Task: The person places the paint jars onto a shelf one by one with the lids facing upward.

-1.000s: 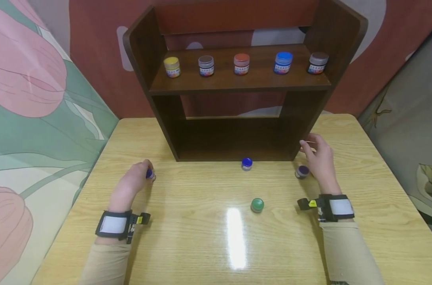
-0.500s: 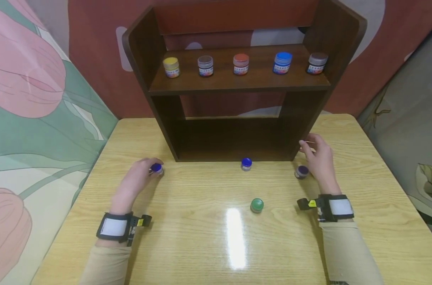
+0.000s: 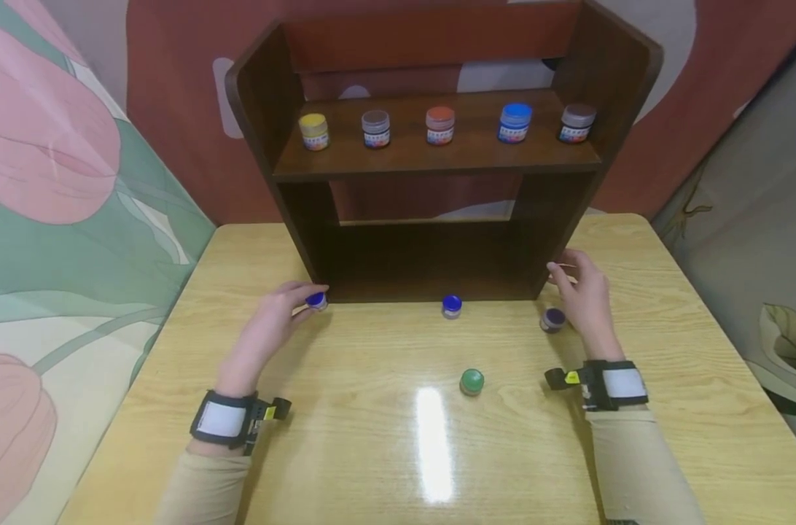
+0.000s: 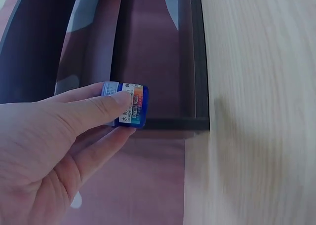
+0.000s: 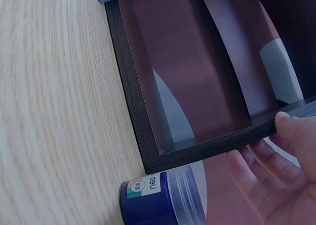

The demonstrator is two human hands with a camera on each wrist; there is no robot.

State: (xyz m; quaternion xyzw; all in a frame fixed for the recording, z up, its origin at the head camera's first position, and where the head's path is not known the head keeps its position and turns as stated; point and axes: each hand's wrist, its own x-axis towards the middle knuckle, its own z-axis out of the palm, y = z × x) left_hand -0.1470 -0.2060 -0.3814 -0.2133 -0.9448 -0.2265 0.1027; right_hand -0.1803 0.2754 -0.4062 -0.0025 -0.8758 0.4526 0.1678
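My left hand [image 3: 260, 328] pinches a small blue paint jar [image 4: 132, 105] between thumb and fingers. In the head view that jar overlaps the lower left front corner of a dark brown wooden shelf [image 3: 437, 173]. Over on the right, my right hand [image 3: 588, 299] holds the shelf's right side panel, the thumb at its front edge and the fingers along the outer face. Just below that hand, a dark purple paint jar [image 3: 552, 320] stands on the table, close to the shelf's corner in the right wrist view.
Another blue-lidded jar [image 3: 451, 306] stands at the shelf's front edge, and a green-lidded jar [image 3: 471, 381] sits nearer on the wooden table [image 3: 345, 423]. Several paint jars line the upper board, among them a yellow one [image 3: 315, 132] and a red one [image 3: 440, 126].
My left hand has carried the blue jar rightward and away from me, up to the shelf's left front corner. The right hand stays at the side panel. The head view has shifted slightly.
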